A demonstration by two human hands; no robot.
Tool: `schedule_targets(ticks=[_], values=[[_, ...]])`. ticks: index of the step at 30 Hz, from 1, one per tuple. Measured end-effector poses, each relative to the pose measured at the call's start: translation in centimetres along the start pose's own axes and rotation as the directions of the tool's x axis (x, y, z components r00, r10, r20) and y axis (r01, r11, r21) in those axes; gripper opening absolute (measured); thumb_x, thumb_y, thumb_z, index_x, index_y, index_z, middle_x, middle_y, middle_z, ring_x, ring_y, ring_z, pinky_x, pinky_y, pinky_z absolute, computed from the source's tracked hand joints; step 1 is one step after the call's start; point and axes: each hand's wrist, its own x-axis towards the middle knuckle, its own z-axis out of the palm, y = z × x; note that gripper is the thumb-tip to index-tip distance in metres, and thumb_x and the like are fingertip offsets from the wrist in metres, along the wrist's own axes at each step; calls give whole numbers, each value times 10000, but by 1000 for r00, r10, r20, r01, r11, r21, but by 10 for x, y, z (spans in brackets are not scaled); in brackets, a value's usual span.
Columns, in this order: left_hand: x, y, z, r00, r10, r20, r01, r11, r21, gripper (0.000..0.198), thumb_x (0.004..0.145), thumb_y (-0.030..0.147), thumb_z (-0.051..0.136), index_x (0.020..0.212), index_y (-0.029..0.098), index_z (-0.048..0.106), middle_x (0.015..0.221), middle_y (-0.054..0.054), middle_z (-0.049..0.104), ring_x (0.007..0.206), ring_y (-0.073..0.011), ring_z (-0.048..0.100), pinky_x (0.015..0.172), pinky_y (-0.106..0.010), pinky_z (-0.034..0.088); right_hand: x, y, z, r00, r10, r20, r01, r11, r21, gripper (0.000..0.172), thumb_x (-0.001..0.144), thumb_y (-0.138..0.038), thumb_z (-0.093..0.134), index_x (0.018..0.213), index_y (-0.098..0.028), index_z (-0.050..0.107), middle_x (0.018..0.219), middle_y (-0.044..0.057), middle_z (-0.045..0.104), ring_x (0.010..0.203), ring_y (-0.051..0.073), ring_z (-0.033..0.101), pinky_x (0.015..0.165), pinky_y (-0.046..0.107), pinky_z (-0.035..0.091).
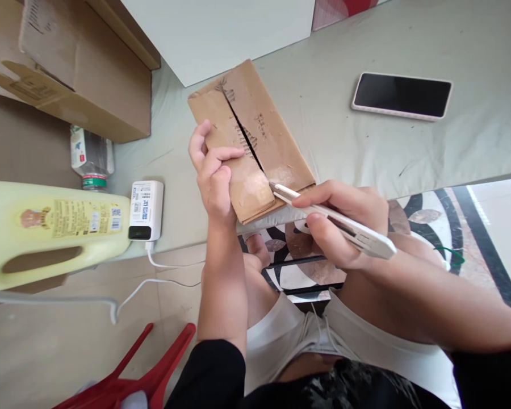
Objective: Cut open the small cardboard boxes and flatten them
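Observation:
A small brown cardboard box (276, 133) lies tilted on the pale cloth, a dark slit running along the seam between its top flaps. My left hand (216, 176) grips the box's left side, its fingers resting over the top flap. In my right hand (344, 218) is a white utility knife (344, 224), held between thumb and fingers. The knife's tip meets the near end of the seam; how deep the blade sits is hidden. Torn marks show in the cardboard beside the slit.
A phone (402, 95) lies on the cloth at the right. To the left are a white power bank (146, 210) with a cable, a yellow jug (55, 227), a clear bottle (92, 153) and a large carton (106, 68). A red stool (153, 369) stands below.

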Motion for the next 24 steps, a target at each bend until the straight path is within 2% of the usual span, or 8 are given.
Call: schedule_targets(ticks=[3,8,10,14,16,19,22,24], values=[[1,-5,-1,1000,19,-20,-18,1000,17,508,902,694,469,885,226,665,1477,-10,425,1482,-347,336,1278,-591,263,1,0,-1,1000,2,-24,0,997,83,157,808,-101,509,849,-200,623,466,-94,556,338,25,420,334,162,286],[1,-7,-1,998,48,-43,-48,999,5,488,906,668,482,914,233,700,1466,-15,447,1461,-344,379,1268,-592,295,-3,-2,-7,986,162,46,-168,973,159,144,875,-125,516,892,-198,638,532,-65,580,421,63,505,405,190,400],[0,-2,0,997,66,-45,-66,998,2,436,933,621,478,958,257,715,1478,2,453,1467,-327,387,1285,-581,272,-5,1,-6,985,172,30,-175,959,224,141,875,-139,523,900,-211,641,540,-70,572,421,66,500,409,202,404],[-1,14,-1,990,110,-86,-111,994,-5,333,930,526,529,1152,338,691,1484,26,478,1491,-292,378,1317,-558,226,-7,9,0,995,74,-60,-51,944,327,141,863,-159,542,926,-222,651,526,-85,520,388,49,431,385,196,355],[-1,20,-2,983,169,-73,-170,985,0,419,904,594,532,1238,368,646,1478,23,484,1493,-311,382,1313,-588,205,-6,10,1,998,43,-49,-23,935,353,111,877,-181,564,944,-215,645,536,-84,528,380,41,422,380,186,361],[0,28,-5,961,276,20,-276,960,51,650,793,778,548,1305,382,612,1485,2,470,1499,-354,366,1305,-620,190,-3,10,1,998,-52,-30,59,921,384,82,896,-208,586,966,-200,627,593,-67,601,398,37,477,399,167,409],[1,37,-7,970,218,112,-226,971,74,721,619,833,689,1201,410,631,1501,15,464,1528,-368,317,1328,-595,170,-1,11,0,978,-202,-46,206,921,331,113,902,-231,574,994,-184,620,673,-33,662,484,48,576,450,154,459],[0,42,-8,979,150,138,-162,983,82,637,606,779,751,1111,408,633,1500,33,472,1535,-371,308,1338,-590,144,-3,13,0,975,-223,-23,221,939,265,127,908,-249,563,1003,-191,624,701,-24,684,505,53,596,459,154,472]])
